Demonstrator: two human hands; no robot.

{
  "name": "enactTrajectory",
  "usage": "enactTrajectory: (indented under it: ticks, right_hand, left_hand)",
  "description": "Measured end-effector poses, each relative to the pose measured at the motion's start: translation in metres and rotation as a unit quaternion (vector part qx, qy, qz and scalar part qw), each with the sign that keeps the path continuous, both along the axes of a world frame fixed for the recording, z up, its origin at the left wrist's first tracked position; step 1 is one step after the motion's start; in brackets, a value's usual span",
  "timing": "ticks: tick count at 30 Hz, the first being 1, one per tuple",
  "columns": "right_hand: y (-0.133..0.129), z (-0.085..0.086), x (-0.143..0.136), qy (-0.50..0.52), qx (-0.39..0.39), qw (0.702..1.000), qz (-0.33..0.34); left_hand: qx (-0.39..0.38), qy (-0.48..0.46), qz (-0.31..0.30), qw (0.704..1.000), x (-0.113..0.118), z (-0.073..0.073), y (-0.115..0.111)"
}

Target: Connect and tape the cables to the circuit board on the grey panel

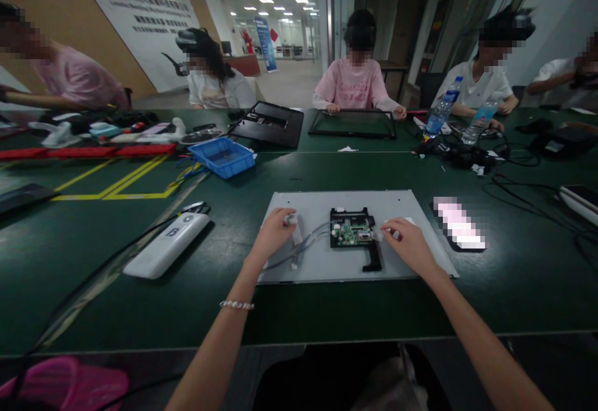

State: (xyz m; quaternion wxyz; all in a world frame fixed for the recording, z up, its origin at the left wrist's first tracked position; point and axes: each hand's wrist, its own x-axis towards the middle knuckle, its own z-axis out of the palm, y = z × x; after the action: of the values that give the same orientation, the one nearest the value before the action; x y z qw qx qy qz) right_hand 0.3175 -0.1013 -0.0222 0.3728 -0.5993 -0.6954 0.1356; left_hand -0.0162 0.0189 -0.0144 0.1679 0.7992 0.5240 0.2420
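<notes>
A flat grey panel (308, 268) lies on the green table in front of me. A green circuit board (351, 231) in a black bracket (372, 258) sits on its middle, with grey cables (306, 243) running off to the left. Over the panel's upper left part, my left hand (279, 231) is closed with fingers pinched at a whitish strip. Just right of the board, my right hand (405, 241) pinches something small and pale that I cannot make out.
A white power bank (168, 246) lies to the left, a phone (460, 224) to the right. Beyond are a blue tray (223, 157), a black panel (268, 124), a black frame (352, 124) and bottles (443, 107). Several people sit across the table (327, 311).
</notes>
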Motion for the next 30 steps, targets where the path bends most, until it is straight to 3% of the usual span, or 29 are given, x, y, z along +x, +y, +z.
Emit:
enactTrajectory:
  ticks: [6, 9, 13, 16, 23, 27, 30]
  right_hand:
    - [0.001, -0.004, 0.001, -0.02, 0.0, 1.0, 0.005]
    - [0.001, -0.005, 0.001, -0.013, 0.011, 1.0, -0.005]
    - [0.0, 0.0, 0.001, 0.008, 0.033, 0.999, -0.022]
    - [-0.001, 0.011, -0.005, 0.013, 0.044, 0.999, -0.013]
    - [-0.003, 0.035, -0.065, -0.047, 0.058, 0.991, 0.113]
    - [-0.004, 0.034, -0.107, -0.143, 0.066, 0.959, 0.237]
    - [-0.002, 0.028, -0.125, -0.192, 0.081, 0.939, 0.274]
  left_hand:
    - [0.007, 0.002, 0.021, 1.0, 0.005, 0.006, -0.002]
    - [-0.013, -0.072, 0.045, 0.996, 0.004, 0.013, -0.005]
    - [-0.076, -0.222, 0.058, 0.97, 0.006, 0.026, -0.016]
    - [-0.095, -0.239, 0.049, 0.965, 0.012, 0.03, -0.027]
    - [-0.061, -0.123, 0.03, 0.99, 0.022, 0.013, -0.033]
    - [-0.046, -0.072, 0.023, 0.996, 0.024, 0.006, -0.035]
    - [-0.005, -0.058, 0.02, 0.998, 0.026, 0.007, -0.042]
